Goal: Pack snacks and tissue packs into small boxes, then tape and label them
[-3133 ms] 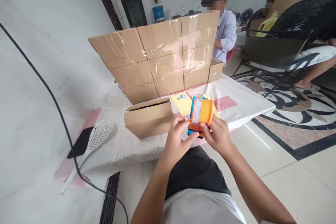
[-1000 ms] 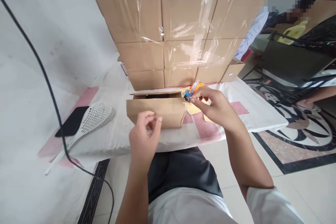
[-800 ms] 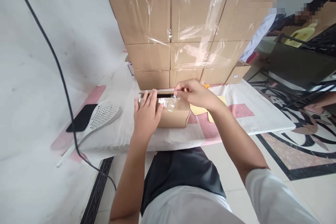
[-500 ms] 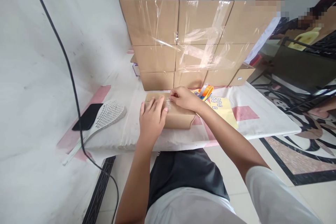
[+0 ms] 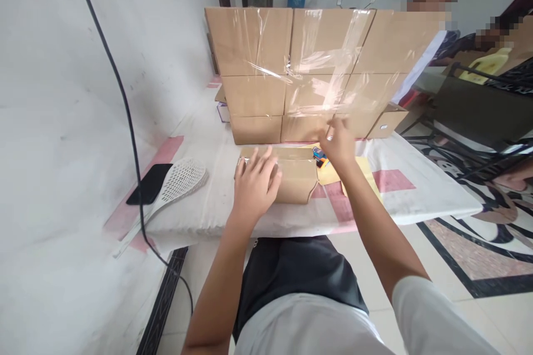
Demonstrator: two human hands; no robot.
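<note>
A small cardboard box lies on the cloth-covered table in front of me. My left hand rests on the box's left part, fingers spread, with a shiny strip, apparently clear tape, by the fingertips. My right hand is raised to the right of the box, above the yellow sheet. Its fingers are pinched together; a small whitish spot shows at them, too blurred to name. Below and left of that hand lies an orange and blue object, partly hidden.
A stack of cardboard boxes wrapped in clear film stands behind. On the left lie a white-meshed racket and a black flat object. A black cable hangs at the left. Another person sits beyond the stack, at right.
My right hand has left the top of the small box and moved up and to the right, over the yellow sheet. My left hand stays on the box. The view has shifted slightly.
</note>
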